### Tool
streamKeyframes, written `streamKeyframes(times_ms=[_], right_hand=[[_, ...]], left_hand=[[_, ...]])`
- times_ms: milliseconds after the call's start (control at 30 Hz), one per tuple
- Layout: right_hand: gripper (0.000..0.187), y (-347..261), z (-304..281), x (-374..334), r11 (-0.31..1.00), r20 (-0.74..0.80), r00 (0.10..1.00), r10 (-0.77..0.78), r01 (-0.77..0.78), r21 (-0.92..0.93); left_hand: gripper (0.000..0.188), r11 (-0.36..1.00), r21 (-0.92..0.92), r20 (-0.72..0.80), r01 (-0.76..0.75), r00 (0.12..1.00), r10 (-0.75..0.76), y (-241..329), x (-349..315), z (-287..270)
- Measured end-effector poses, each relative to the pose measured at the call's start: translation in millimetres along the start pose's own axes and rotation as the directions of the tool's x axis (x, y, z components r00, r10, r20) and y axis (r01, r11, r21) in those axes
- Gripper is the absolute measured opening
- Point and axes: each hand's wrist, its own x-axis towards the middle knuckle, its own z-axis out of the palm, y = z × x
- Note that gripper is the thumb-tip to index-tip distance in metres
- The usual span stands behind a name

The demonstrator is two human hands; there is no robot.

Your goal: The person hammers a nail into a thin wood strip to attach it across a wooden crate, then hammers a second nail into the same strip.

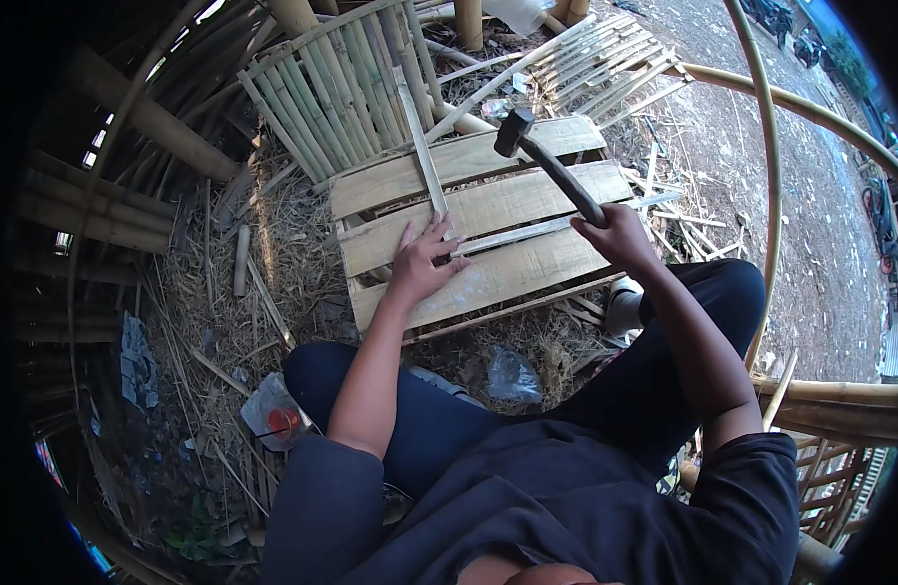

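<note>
My right hand (614,237) grips the wooden handle of a hammer (556,171), whose dark metal head is raised over the far right part of a low slatted wooden table (527,268). On the tabletop, my left hand (425,261) has its fingers bent over the near end of a long, thin bamboo strip (421,146). That strip runs away from me, across the boards and past the far edge. Another pale strip (527,235) lies crosswise in the gap between two boards. Whether a nail is under my left fingers cannot be seen.
Beyond the table leans a bamboo slat panel (337,93); a second slatted piece (605,68) lies to its right. Straw and bamboo scraps (273,244) cover the ground. A plastic bag with a red item (281,419) is by my left knee. Bent bamboo poles (768,146) stand at right.
</note>
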Motion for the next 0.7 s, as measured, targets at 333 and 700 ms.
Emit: streamKeyframes(times_ms=[333, 700], right_hand=[[0.052, 13, 61, 26, 0.954, -0.026, 0.969, 0.246, -0.247, -0.172], [0.051, 7, 60, 27, 0.955, 0.064, 0.958, 0.278, -0.269, -0.124]], left_hand=[[0.029, 0.988, -0.144, 0.018, 0.054, 0.998, -0.052, -3, 2, -8], [0.024, 0.975, -0.220, -0.081, -0.018, 0.997, 0.000, -19, 0, -9]])
